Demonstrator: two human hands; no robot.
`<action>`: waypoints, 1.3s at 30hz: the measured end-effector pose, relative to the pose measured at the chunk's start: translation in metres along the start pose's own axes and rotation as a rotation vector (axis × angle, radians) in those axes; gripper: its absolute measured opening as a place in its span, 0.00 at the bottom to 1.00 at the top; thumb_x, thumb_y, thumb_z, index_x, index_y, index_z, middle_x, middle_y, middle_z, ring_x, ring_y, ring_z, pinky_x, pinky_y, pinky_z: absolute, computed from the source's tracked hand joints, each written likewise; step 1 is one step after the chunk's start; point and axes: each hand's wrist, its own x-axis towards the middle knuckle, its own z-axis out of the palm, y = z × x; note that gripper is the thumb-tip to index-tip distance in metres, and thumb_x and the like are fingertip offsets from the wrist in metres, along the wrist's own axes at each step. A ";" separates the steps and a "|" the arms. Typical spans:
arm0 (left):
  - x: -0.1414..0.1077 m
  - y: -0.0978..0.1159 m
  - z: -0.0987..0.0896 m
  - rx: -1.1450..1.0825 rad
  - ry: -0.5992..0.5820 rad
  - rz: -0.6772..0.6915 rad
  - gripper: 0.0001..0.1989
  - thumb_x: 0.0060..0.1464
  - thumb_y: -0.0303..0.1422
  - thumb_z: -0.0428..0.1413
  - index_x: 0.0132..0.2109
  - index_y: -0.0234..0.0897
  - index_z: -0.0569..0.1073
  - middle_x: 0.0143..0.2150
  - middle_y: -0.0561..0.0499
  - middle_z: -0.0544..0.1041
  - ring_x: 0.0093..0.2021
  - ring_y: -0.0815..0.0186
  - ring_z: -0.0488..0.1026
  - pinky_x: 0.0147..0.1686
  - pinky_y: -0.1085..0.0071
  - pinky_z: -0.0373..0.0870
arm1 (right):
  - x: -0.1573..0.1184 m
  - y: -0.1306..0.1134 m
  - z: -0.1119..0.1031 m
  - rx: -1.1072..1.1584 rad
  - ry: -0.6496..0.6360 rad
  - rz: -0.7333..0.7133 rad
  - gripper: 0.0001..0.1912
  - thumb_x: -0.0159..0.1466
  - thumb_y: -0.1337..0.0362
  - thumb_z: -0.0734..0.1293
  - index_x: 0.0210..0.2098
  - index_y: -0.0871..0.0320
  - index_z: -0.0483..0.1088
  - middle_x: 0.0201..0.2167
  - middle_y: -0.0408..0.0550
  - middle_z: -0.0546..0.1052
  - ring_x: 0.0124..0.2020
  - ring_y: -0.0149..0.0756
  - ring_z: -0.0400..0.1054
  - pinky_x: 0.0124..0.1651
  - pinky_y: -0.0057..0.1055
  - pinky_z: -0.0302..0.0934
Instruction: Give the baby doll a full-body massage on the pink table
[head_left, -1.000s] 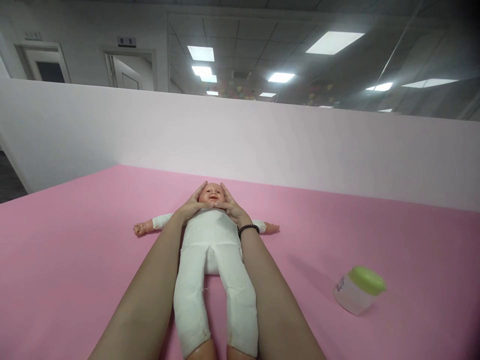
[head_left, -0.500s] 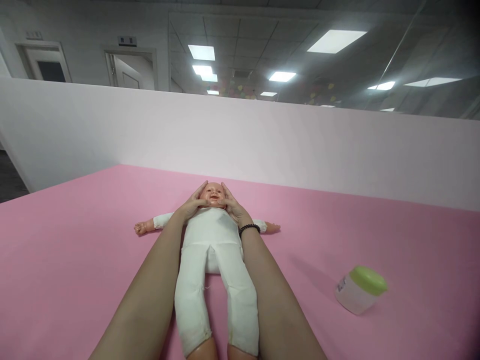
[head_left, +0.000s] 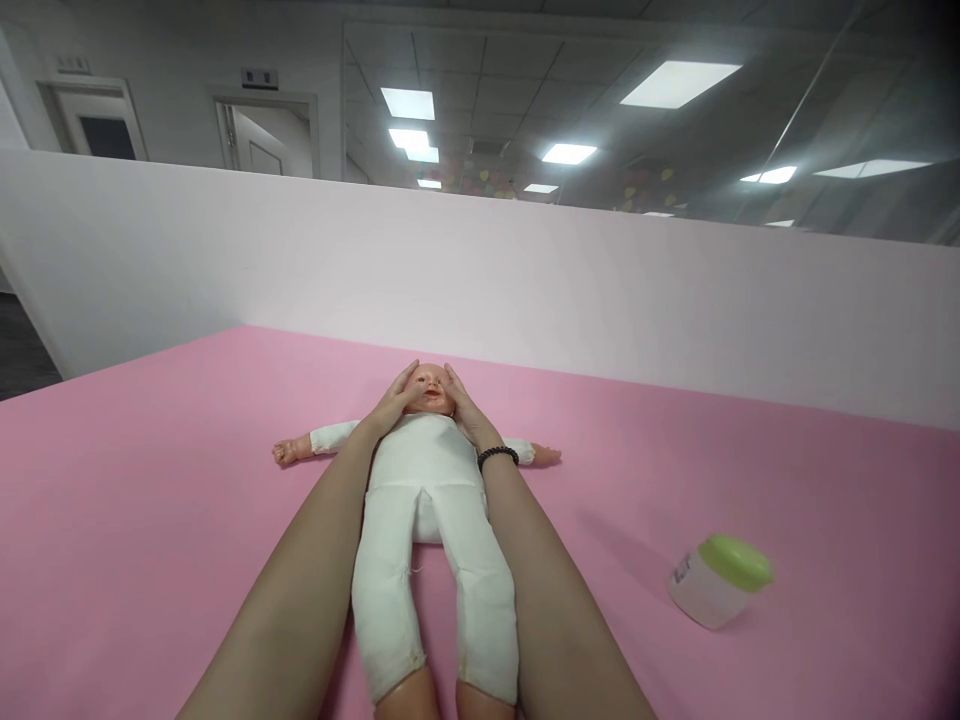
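A baby doll (head_left: 426,455) with a white cloth body lies on its back, its arms spread and its legs toward me. My left hand (head_left: 396,402) rests along one side of the doll's head (head_left: 430,398), fingers stretched out, the thumb on the cheek beside the nose. Along the other side lies my right hand (head_left: 463,402), also with extended fingers and its thumb near the cheek. Both palms touch the head without closing round it. A dark bead bracelet (head_left: 498,455) circles my right wrist. Parts of the doll's upper arms are hidden behind my forearms.
The doll lies on a pink padded surface (head_left: 180,480). To the right is a translucent jar (head_left: 705,600) with a green lid (head_left: 736,562). A low white wall (head_left: 480,265) borders the far side, with doors and lit ceiling panels beyond.
My thumbs have slid from beside the doll's mouth and chin up and outward onto the cheeks. The doll and the jar stay where they were.
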 end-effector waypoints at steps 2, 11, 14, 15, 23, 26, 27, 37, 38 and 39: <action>0.000 -0.002 0.001 0.178 0.053 0.063 0.44 0.55 0.49 0.63 0.73 0.46 0.56 0.75 0.46 0.56 0.74 0.53 0.53 0.71 0.58 0.51 | 0.001 0.002 -0.002 -0.061 0.002 0.006 0.47 0.62 0.45 0.70 0.74 0.48 0.48 0.70 0.50 0.62 0.66 0.38 0.65 0.65 0.37 0.63; -0.033 0.004 -0.002 0.675 0.103 0.109 0.50 0.55 0.51 0.60 0.75 0.36 0.49 0.76 0.38 0.51 0.74 0.48 0.53 0.70 0.57 0.49 | -0.026 -0.009 -0.001 -0.749 0.229 0.028 0.48 0.66 0.32 0.54 0.74 0.56 0.49 0.69 0.56 0.63 0.68 0.52 0.60 0.68 0.48 0.54; -0.051 0.009 -0.010 0.734 0.150 0.000 0.43 0.54 0.50 0.60 0.70 0.34 0.61 0.66 0.32 0.69 0.69 0.41 0.61 0.68 0.51 0.50 | -0.052 -0.016 -0.011 -1.022 0.153 0.062 0.39 0.72 0.38 0.45 0.63 0.56 0.69 0.55 0.59 0.77 0.57 0.52 0.71 0.59 0.45 0.61; -0.057 0.011 -0.013 0.741 0.156 -0.008 0.39 0.53 0.49 0.61 0.67 0.33 0.66 0.60 0.31 0.74 0.68 0.40 0.62 0.68 0.49 0.47 | -0.061 -0.018 -0.016 -1.127 0.111 0.066 0.38 0.73 0.41 0.44 0.56 0.57 0.74 0.51 0.60 0.79 0.54 0.50 0.73 0.58 0.44 0.61; -0.093 0.017 -0.030 0.826 0.199 0.176 0.21 0.53 0.45 0.58 0.50 0.41 0.77 0.52 0.38 0.80 0.66 0.46 0.65 0.71 0.49 0.31 | -0.139 -0.026 -0.048 -1.541 0.072 -0.065 0.27 0.74 0.56 0.53 0.67 0.62 0.61 0.63 0.64 0.70 0.66 0.53 0.61 0.70 0.57 0.42; -0.097 0.018 -0.033 1.066 0.150 0.200 0.26 0.59 0.44 0.49 0.58 0.35 0.73 0.56 0.34 0.77 0.64 0.45 0.67 0.70 0.46 0.41 | -0.176 -0.048 -0.060 -1.556 0.096 -0.193 0.30 0.71 0.57 0.59 0.71 0.55 0.55 0.72 0.58 0.57 0.74 0.54 0.45 0.72 0.61 0.32; -0.098 0.018 -0.034 1.113 0.136 0.213 0.27 0.60 0.43 0.47 0.60 0.33 0.71 0.58 0.33 0.76 0.64 0.45 0.67 0.69 0.46 0.44 | -0.187 -0.058 -0.065 -1.571 0.160 -0.259 0.31 0.70 0.58 0.59 0.71 0.53 0.56 0.73 0.56 0.54 0.75 0.53 0.42 0.72 0.62 0.28; -0.108 0.064 0.022 0.662 0.426 0.453 0.17 0.56 0.37 0.52 0.50 0.39 0.74 0.53 0.42 0.77 0.58 0.50 0.70 0.64 0.53 0.61 | -0.215 -0.118 -0.116 -1.318 0.861 0.353 0.13 0.64 0.63 0.62 0.38 0.63 0.78 0.39 0.66 0.79 0.45 0.56 0.75 0.48 0.47 0.64; -0.108 0.073 0.038 0.499 0.434 0.476 0.16 0.55 0.38 0.53 0.49 0.39 0.73 0.53 0.43 0.77 0.58 0.51 0.71 0.63 0.55 0.62 | -0.210 -0.115 -0.112 -1.283 0.836 0.253 0.12 0.64 0.63 0.62 0.36 0.60 0.77 0.38 0.62 0.80 0.43 0.52 0.75 0.47 0.43 0.65; -0.108 0.083 0.055 0.306 0.420 0.465 0.16 0.54 0.39 0.54 0.49 0.39 0.73 0.54 0.43 0.76 0.59 0.52 0.71 0.63 0.55 0.63 | -0.205 -0.111 -0.107 -1.237 0.808 0.135 0.11 0.64 0.62 0.62 0.33 0.59 0.76 0.37 0.58 0.80 0.41 0.49 0.75 0.46 0.41 0.65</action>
